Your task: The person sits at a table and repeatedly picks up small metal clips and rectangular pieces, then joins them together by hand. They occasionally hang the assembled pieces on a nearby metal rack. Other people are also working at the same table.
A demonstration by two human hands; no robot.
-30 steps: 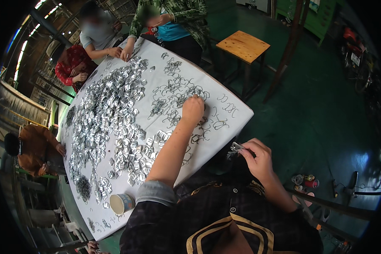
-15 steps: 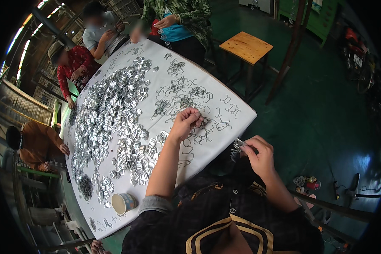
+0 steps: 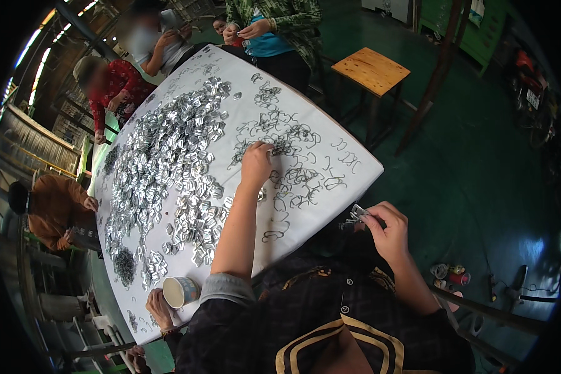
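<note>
Just off the near edge of the white surface [image 3: 369, 169], the right hand [image 3: 389, 229] has its grip clamped on a metal piece [image 3: 359, 212], while the left hand [image 3: 256, 165] sits among wire hooks [image 3: 283, 146], its grip too hidden to tell, and green floor [image 3: 467, 168] spreads beyond the right edge.

On the table [image 3: 321, 215], metal pieces [image 3: 162, 149] left of hooks [image 3: 285, 148], cup [image 3: 181, 292] at near edge

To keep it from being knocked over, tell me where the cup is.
In the head view, the cup sits at lower left near the white table's edge, between another person's hand and the wearer's grey left cuff.
</note>
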